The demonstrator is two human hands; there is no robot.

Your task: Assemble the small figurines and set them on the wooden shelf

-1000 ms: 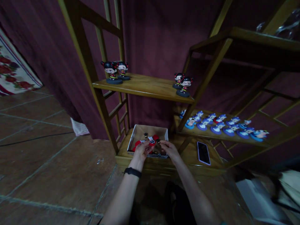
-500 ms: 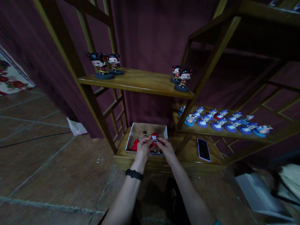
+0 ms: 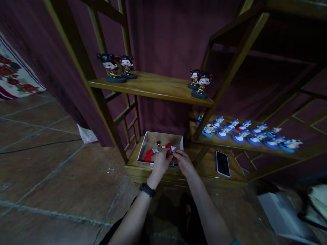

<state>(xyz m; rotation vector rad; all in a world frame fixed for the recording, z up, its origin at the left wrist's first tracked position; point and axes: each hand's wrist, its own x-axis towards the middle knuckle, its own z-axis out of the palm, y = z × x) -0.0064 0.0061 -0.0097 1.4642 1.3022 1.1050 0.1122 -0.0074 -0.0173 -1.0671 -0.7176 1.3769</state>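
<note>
Both hands meet over the front right part of a shallow cardboard box (image 3: 146,144) on the bottom shelf. Between the fingertips is a small figurine (image 3: 173,149) with a pale head and dark body, and a red part shows behind it. My right hand (image 3: 184,161) pinches it from the right. My left hand (image 3: 162,161) closes on it from the left, though its fingertips are partly hidden. Inside the box lie a red-and-white figurine (image 3: 151,154) at the left and small brown-and-black figurine pieces (image 3: 159,145) near the back.
Black-haired figurines (image 3: 111,68) stand at both ends of the upper shelf (image 3: 158,86). Several blue-and-white figurines (image 3: 240,136) fill the lower right shelf. A phone (image 3: 222,164) lies on the base at right. A wooden post (image 3: 231,58) rises right of the box.
My hands and the figurine have shifted slightly right across the box. The red-and-white figurine at the left of the box shows more now. The view has moved a little.
</note>
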